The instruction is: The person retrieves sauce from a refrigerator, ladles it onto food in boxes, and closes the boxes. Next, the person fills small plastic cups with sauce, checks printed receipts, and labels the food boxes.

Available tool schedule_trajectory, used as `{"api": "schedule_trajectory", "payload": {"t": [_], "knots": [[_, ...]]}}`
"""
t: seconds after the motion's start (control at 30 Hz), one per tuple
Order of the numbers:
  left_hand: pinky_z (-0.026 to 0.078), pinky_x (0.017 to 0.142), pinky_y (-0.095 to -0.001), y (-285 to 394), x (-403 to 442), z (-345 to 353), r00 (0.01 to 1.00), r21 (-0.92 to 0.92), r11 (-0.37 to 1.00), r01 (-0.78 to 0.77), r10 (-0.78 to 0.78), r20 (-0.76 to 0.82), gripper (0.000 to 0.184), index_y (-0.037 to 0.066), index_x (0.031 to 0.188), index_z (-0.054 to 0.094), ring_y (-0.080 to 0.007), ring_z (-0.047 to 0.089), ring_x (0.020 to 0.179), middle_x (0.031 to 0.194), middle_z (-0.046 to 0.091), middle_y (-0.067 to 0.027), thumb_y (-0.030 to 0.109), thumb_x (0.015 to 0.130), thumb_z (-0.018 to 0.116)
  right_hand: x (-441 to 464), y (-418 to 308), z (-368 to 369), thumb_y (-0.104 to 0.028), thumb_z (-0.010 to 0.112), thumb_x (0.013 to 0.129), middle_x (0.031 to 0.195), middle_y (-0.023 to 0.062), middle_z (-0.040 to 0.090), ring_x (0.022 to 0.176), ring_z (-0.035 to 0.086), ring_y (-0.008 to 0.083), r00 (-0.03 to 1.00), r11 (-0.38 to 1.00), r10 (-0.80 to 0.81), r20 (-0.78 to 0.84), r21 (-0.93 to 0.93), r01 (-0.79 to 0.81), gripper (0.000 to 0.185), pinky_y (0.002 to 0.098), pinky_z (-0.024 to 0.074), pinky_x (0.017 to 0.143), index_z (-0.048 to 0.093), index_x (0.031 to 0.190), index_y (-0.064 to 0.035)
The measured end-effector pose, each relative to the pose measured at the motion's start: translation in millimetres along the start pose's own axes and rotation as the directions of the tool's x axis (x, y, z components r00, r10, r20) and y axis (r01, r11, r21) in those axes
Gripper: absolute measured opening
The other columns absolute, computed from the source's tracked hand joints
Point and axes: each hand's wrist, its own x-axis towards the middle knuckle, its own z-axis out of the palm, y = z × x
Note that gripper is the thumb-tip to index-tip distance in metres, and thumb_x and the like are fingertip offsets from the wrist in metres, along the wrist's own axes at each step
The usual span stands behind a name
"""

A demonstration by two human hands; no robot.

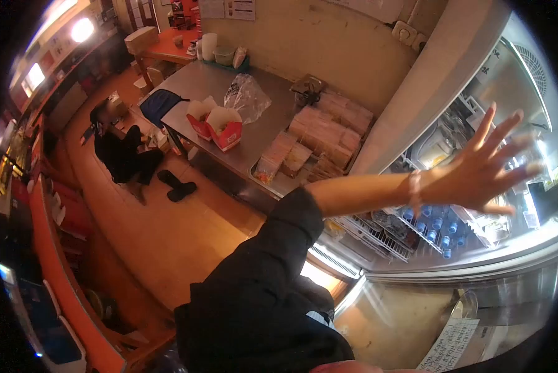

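And here's the left hand (478, 171), right at the mouth of a lit, open refrigerator (471, 269), fingers spread wide, nothing in the grip! The arm is stretched out almost straight, a pale band (414, 188) around the wrist, a black sleeve (273, 233) pushed up near the elbow. The right hand is out of view, so no telling how it's set.

Look into the refrigerator: blue-capped bottles (437, 225) stand in a cluster, just below the hand in the view, with a white wire rack (378, 236) alongside. Up behind the wrist sits a wrapped container (436, 151), its contents too unclear to name.

Over to the steel counter (278, 82), and it's busy! A tray there is loaded with stacks of wrapped packages (325, 130), close by the refrigerator's side. Further along, two red-and-white cartons (214, 127) stand open side by side, a crumpled clear plastic bag (248, 101) just beside them, and a dark blue bag (160, 107) at the far end.

Down on the tiled floor (167, 233), another person (120, 152) in dark clothes sits low, near the counter's end, with black footwear (176, 186) out in front. Bottom right, a handwritten sheet (450, 348) shows on a pale surface.
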Motion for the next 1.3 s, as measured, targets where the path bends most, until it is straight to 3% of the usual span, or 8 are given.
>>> {"api": "schedule_trajectory", "payload": {"t": [0.17, 0.4, 0.63, 0.77, 1.03, 1.1, 1.27, 1.3], "knots": [[0.016, 0.099, -0.0704, 26.1, -77.6, -89.0, 0.937, -0.228, 0.945, 0.234, -0.157, 0.312, 0.076, 0.02, 0.132, 0.035, -0.0435, 0.014, 0.132, 0.142, 0.02, -0.017, 0.044, 0.07, 0.071, -16.6, -19.9, 35.3, -0.03, 0.05, 0.092, 0.109, 0.0141, 0.056, 0.09, 0.059, 0.0224, 0.996, 0.996, -0.087, -0.018, -0.027, 0.086, 0.048, 0.0316, 0.0482, 0.074, 0.038, 0.128, 0.0001], [0.015, 0.103, -0.0627, 19.2, -187.8, -237.1, 0.66, 0.022, 0.804, 0.594, -0.503, 0.558, 0.077, 0.02, 0.135, 0.029, -0.0432, 0.014, 0.131, 0.14, 0.018, -0.0166, 0.04, 0.072, 0.07, -56.4, -48.5, 103.2, -0.028, 0.05, 0.092, 0.107, 0.0154, 0.056, 0.09, 0.059, 0.0231, 0.98, 0.983, -0.179, -0.088, -0.057, 0.174, 0.045, 0.0323, 0.0475, 0.074, 0.041, 0.126, 0.0011], [0.021, 0.104, -0.0517, 8.4, -263.7, -421.5, 0.331, 0.413, 0.441, 0.796, -0.89, 0.313, 0.068, 0.012, 0.129, 0.035, -0.0413, 0.022, 0.126, 0.136, 0.025, -0.0194, 0.034, 0.074, 0.068, -91.0, -67.6, 164.1, -0.026, 0.05, 0.093, 0.105, 0.0168, 0.057, 0.09, 0.058, 0.0237, 0.944, 0.943, -0.316, -0.096, -0.146, 0.3, 0.042, 0.0329, 0.0467, 0.075, 0.044, 0.123, 0.0021], [0.022, 0.103, -0.0508, 1.9, -277.8, -484.8, 0.267, 0.536, 0.331, 0.776, -0.943, 0.196, 0.064, 0.011, 0.126, 0.037, -0.0412, 0.024, 0.124, 0.134, 0.028, -0.0199, 0.029, 0.074, 0.069, -102.7, -79.2, 193.2, -0.025, 0.049, 0.093, 0.104, 0.0175, 0.058, 0.09, 0.058, 0.0241, 0.932, 0.933, -0.34, -0.123, -0.167, 0.319, 0.04, 0.0333, 0.0462, 0.075, 0.046, 0.122, 0.0027], [0.021, 0.104, -0.0484, -52.0, -316.3, -515.0, 0.2, 0.479, 0.199, 0.855, -0.979, 0.051, 0.067, 0.009, 0.128, 0.034, -0.0388, 0.021, 0.127, 0.136, 0.026, -0.0188, 0.025, 0.073, 0.07, -119.2, -101.8, 232.0, -0.024, 0.049, 0.093, 0.102, 0.0191, 0.058, 0.09, 0.058, 0.0248, 0.915, 0.929, -0.349, -0.2, -0.2, 0.311, 0.038, 0.0341, 0.0453, 0.075, 0.05, 0.119, 0.0039], [0.02, 0.105, -0.0476, -74.7, -332.5, -518.5, 0.317, 0.482, 0.244, 0.841, -0.945, -0.076, 0.073, 0.004, 0.128, 0.033, -0.0382, 0.021, 0.128, 0.135, 0.026, -0.0192, 0.024, 0.071, 0.072, -123.6, -114.1, 240.2, -0.023, 0.049, 0.093, 0.101, 0.0194, 0.059, 0.089, 0.058, 0.025, 0.901, 0.92, -0.37, -0.224, -0.225, 0.322, 0.037, 0.0343, 0.0451, 0.075, 0.051, 0.118, 0.0042], [0.018, 0.106, -0.048, -128.7, -357.4, -550.5, 0.295, 0.493, 0.079, 0.867, -0.877, -0.379, 0.092, 0.0, 0.134, 0.021, -0.0379, 0.019, 0.129, 0.137, 0.021, -0.0228, 0.027, 0.066, 0.077, -116.7, -205.9, 267.2, -0.022, 0.048, 0.093, 0.1, 0.0204, 0.059, 0.089, 0.058, 0.0254, 0.647, 0.683, -0.727, -0.228, -0.338, 0.648, 0.035, 0.0348, 0.0445, 0.076, 0.053, 0.116, 0.0049], [0.018, 0.106, -0.048, -137.9, -362.4, -559.7, 0.292, 0.496, 0.085, 0.864, -0.887, -0.358, 0.092, 0.0, 0.134, 0.021, -0.0379, 0.019, 0.129, 0.137, 0.021, -0.0228, 0.027, 0.066, 0.077, -103.8, -248.3, 280.8, -0.019, 0.049, 0.093, 0.094, 0.0178, 0.06, 0.086, 0.058, 0.0265, 0.685, 0.657, -0.726, -0.061, -0.355, 0.665, 0.029, 0.0347, 0.044, 0.074, 0.054, 0.112, 0.003]]}}
